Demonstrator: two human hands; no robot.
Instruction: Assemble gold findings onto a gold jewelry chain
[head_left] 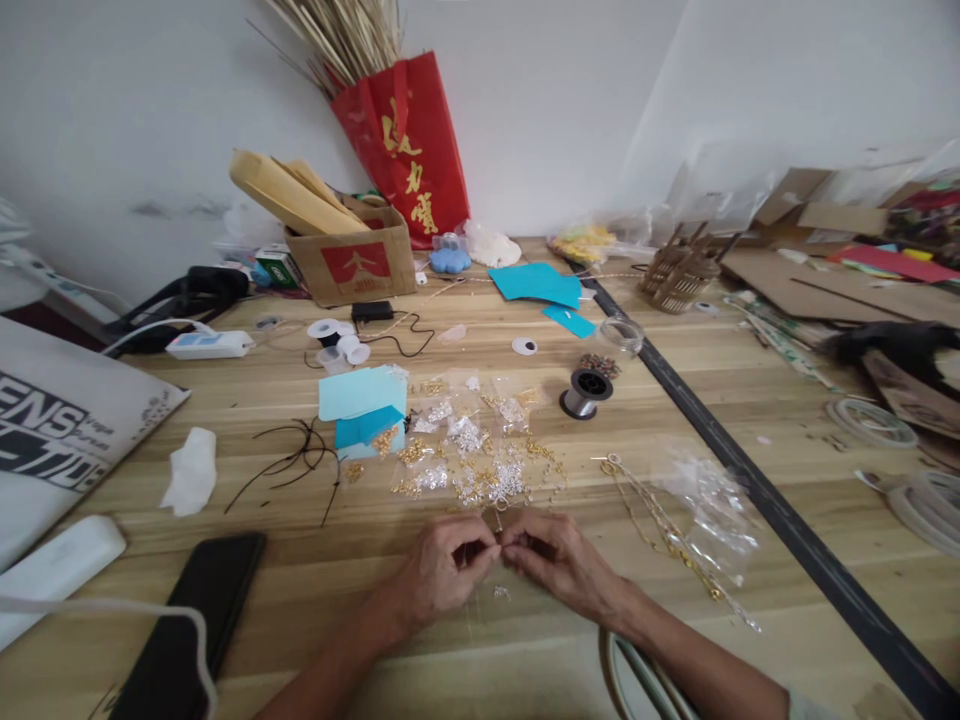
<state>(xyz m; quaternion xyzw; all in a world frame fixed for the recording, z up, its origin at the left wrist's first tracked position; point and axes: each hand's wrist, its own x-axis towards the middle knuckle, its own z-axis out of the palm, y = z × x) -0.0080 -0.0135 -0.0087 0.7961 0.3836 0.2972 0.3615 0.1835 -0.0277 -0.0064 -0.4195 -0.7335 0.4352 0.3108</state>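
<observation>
My left hand [444,565] and my right hand [562,568] meet low in the middle of the head view, thumb and forefinger of each pinched together. Between the fingertips is a fine piece of chain jewellery with a small ring [501,506] at its upper end; its finer parts are too small to make out. Just beyond the fingers lie loose silver charms [504,480] and gold findings [409,487], some on small clear bags. A few silver bits [500,592] rest on the table below my hands. Finished-looking gold and silver chains [660,530] lie to the right.
Clear plastic bags [712,510] lie beside the chains. A wire spool [586,394] and a jar of beads [621,340] stand farther back. Blue cards [360,395], black cord [296,455] and a phone [195,610] are at left. A dark strip [697,420] crosses the table.
</observation>
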